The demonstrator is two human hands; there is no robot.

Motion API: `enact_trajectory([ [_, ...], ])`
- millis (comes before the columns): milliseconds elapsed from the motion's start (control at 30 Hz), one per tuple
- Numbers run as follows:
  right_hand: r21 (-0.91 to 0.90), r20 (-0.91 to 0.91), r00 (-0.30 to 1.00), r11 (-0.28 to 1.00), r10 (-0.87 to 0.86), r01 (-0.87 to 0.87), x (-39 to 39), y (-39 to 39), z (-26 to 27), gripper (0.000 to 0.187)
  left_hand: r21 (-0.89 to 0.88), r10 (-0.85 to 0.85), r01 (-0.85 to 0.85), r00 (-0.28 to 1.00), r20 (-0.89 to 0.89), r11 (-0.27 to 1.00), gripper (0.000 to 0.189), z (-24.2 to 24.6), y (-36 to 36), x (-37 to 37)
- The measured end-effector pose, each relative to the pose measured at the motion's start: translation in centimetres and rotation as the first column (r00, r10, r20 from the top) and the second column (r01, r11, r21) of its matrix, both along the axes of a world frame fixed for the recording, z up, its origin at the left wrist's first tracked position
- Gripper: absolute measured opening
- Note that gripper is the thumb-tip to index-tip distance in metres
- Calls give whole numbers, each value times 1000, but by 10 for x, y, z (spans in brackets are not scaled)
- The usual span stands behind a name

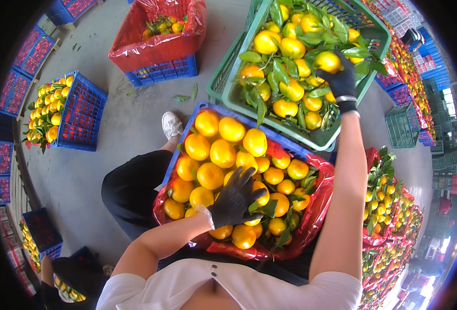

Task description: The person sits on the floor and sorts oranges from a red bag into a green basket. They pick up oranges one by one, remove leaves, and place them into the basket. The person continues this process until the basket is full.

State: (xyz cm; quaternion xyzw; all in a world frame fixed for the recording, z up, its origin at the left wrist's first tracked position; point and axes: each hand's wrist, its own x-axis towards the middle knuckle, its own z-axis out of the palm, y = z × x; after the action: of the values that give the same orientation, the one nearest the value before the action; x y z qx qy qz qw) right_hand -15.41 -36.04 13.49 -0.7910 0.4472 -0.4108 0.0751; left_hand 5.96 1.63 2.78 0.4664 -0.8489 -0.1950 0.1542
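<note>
My right hand point(342, 77), in a black glove, grips a yellow-orange mandarin point(327, 62) above the green plastic crate point(232, 83). That crate holds many leafy mandarins point(292, 90), some still on stems. My left hand point(236, 199), also black-gloved, rests palm down with fingers spread on the fruit in a blue crate point(184, 143) in front of my body. Red plastic film point(323, 186) lines this crate. Larger mandarins point(209, 175) sit in rows on its left side; smaller ones with leaves point(277, 226) lie on its right. My left palm hides some fruit.
A red-lined blue crate point(162, 71) with a few mandarins stands ahead. Another blue crate point(83, 112), filled with fruit, is on the floor to the left. Stacked full crates point(387, 248) rise at the right, near a green crate point(402, 126). A person point(71, 275) is at lower left.
</note>
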Motion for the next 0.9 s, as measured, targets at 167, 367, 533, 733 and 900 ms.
enact_trajectory([
  [167,721,455,890,587,0,-368,-22,178,31,69,1,102,-103,989,-110,995,63,-19,6,5],
  [367,751,-166,930,653,326,-95,-21,247,-160,54,-124,35,-45,996,-79,991,64,-6,-3,-6],
  [533,965,105,914,183,392,-189,12,243,-93,82,-28,43,-44,999,-10,999,65,-12,2,4],
  [733,798,-109,951,595,291,-91,-7,243,-129,88,315,217,-93,897,-384,945,62,-7,-13,10],
  [900,780,374,844,363,383,-510,-35,239,-169,71,-169,86,-124,972,-220,978,89,12,-34,-22],
])
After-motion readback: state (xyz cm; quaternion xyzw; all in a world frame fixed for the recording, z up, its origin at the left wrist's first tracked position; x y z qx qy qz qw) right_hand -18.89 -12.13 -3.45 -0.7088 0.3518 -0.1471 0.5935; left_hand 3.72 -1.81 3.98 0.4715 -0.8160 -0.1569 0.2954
